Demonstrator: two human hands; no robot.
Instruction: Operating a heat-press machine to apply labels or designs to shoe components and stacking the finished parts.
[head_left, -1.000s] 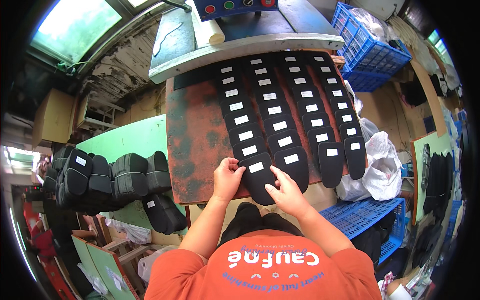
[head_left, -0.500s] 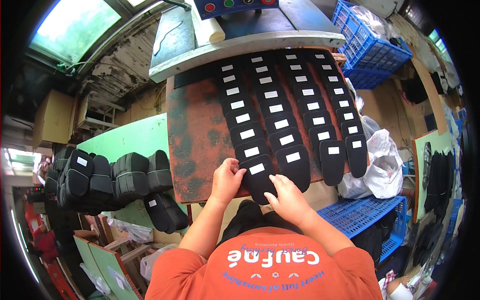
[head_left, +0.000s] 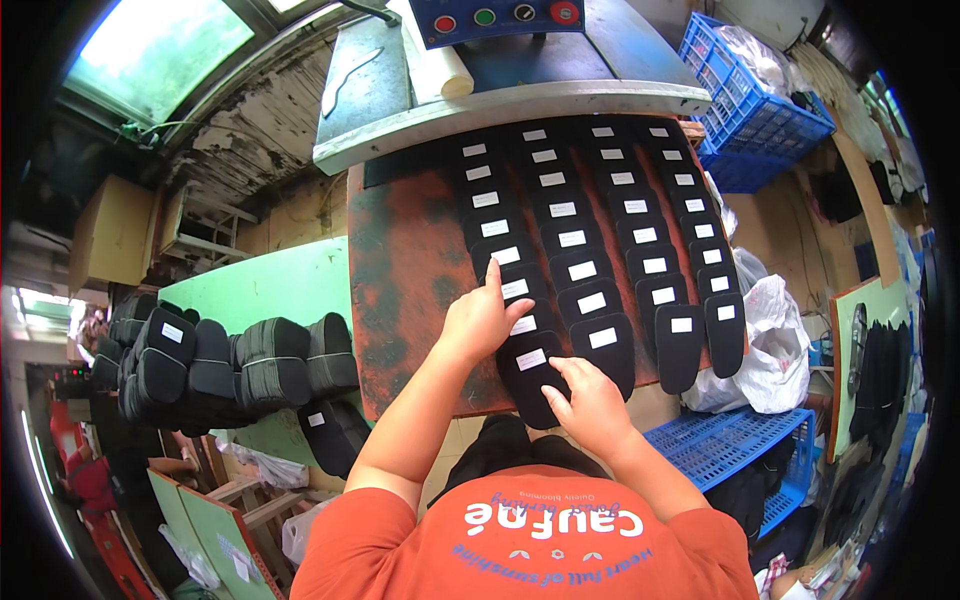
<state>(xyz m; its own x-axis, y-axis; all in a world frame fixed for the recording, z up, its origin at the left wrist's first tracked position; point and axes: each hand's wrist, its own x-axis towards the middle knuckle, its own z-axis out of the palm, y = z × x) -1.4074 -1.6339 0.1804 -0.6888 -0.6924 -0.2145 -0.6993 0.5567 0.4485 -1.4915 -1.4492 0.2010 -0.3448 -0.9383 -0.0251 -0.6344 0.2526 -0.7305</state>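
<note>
Black insole-shaped pads, each with a white label, lie overlapping in several columns on a reddish-brown board [head_left: 405, 270]. My left hand [head_left: 480, 320] is over the leftmost column, index finger stretched out onto a label and thumb apart; its other fingers are curled. At the near end of that column, my right hand [head_left: 592, 400] rests its thumb and fingertips on the right side of the nearest black pad [head_left: 527, 385], which juts past the board's front edge. Neither hand grips anything. Beside it is the near pad [head_left: 605, 365] of the second column.
Behind the board stands a machine with a pale front bar [head_left: 520, 103] and a blue button box [head_left: 500, 20]. Bundled black pads [head_left: 270, 355] sit on a green table [head_left: 280, 275] at left. Blue crates [head_left: 750, 90] and white plastic bags [head_left: 775, 340] are at right.
My left hand has moved forward from the nearest pad to labels farther up the column, its index finger now extended. My right hand stays by the nearest pad. The whole view has shifted slightly.
</note>
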